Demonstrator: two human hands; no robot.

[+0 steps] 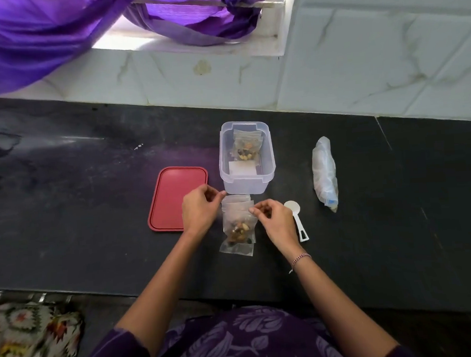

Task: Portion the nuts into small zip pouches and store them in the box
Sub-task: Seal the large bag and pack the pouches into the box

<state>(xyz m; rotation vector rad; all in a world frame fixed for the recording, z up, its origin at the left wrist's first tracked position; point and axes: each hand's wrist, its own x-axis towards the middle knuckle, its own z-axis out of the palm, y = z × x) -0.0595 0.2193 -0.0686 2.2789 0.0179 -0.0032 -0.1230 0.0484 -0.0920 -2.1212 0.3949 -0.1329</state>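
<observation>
Filled pouch (pixel 238 227) lies mid-worktop (pixel 91 187) nr front edge, long axis twd box (pixel 246 187) just behind. L hand (pixel 200 210) & R hand (pixel 275 220) pinch its zip end, one each side.

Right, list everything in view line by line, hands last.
box: one, clear plastic, open, mid-counter
pouch in the box: one, clear, nuts inside
lid: one, red, flat, left of the box
front pouch: one, clear, holds nuts, before the box; more may lie under it
scoop: one, white, right of the front pouch
rolled bag: one, clear plastic, far right
counter: one, black
curtain: one, purple, upper left
left hand: pinches the front pouch's top
right hand: pinches its right edge
</observation>
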